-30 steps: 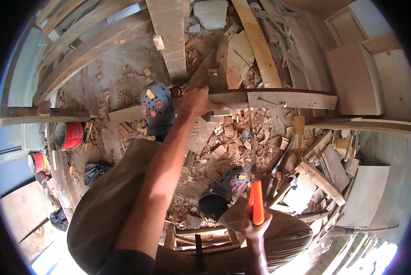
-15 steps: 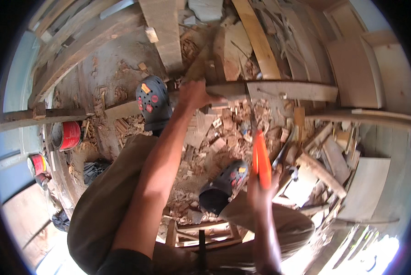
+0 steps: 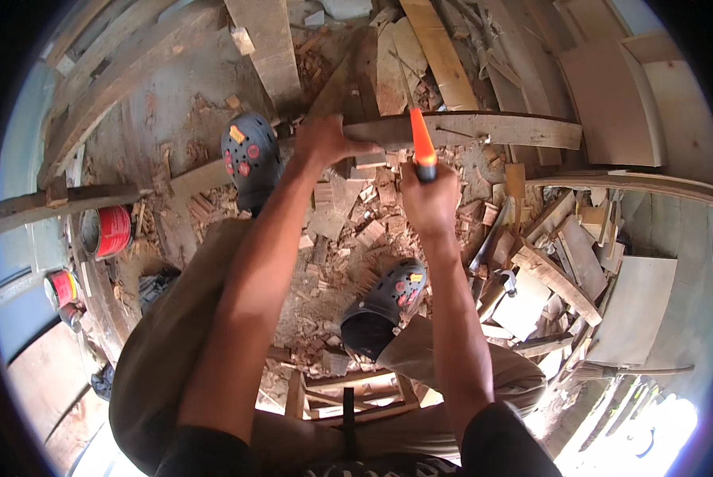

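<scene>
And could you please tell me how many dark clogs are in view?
2: one clog over the long board, left of the person's left hand; the other clog among the wood chips, below the right hand in the picture. No others show.

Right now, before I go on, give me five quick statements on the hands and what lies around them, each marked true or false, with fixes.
1. The right hand grips an orange handle. True.
2. The left hand is in mid-air, touching nothing. False: it rests on the wooden plank.
3. The person is barefoot. False: both feet wear dark clogs.
4. Wood chips lie scattered on the ground between the clogs. True.
5. The red can is to the right of both hands. False: it is to the left of both.
</scene>
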Demonstrator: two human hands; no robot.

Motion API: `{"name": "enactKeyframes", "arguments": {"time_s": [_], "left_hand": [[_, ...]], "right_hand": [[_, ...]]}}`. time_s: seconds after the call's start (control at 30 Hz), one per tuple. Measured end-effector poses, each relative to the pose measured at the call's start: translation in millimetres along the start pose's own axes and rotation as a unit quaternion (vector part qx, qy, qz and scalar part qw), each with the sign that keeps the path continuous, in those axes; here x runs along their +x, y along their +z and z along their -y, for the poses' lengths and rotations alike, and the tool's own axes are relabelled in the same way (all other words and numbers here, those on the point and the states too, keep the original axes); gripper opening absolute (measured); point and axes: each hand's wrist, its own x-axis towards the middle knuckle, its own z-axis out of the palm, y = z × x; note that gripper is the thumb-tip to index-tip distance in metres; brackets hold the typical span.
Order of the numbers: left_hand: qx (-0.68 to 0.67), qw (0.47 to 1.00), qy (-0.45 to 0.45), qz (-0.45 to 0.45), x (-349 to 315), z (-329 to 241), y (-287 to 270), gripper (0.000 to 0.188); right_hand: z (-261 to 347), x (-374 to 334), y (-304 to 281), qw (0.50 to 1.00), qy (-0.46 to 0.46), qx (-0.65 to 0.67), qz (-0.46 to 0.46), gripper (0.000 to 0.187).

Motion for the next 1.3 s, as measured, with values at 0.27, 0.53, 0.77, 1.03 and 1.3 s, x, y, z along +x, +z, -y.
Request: {"name": "enactKeyframes", "arguments": {"time_s": [0.27,0.53,0.77,1.03,1.3], "left_hand": [[0.028,0.996,0.043,-0.08,3.0,9.9,-6.3,0.097],[0.025,1.0,-0.012,0.004,4.2,21.1,-14.0,0.101],[0.016,0.999,0.015,-0.024,4.7,17.1,0.5,0.104],[0.006,0.998,0.045,-0.052,3.7,24.0,-5.1,0.102],[0.024,0.999,-0.016,0.039,6.4,8.5,-9.8,0.102]], "right_hand": [[-41.5,-119.8,-56.3,0.999,-0.023,-0.035,-0.007,0.011],[-26.9,-97.8,-27.9,0.996,0.055,-0.067,-0.008,0.018],[-21.2,-22.1,-20.8,0.999,-0.025,0.033,0.031,0.031],[-33.7,-162.5,-79.1,0.999,-0.032,0.008,0.036,0.007],[3.8,46.7,29.7,0.997,-0.058,-0.029,-0.037,0.03]]}}
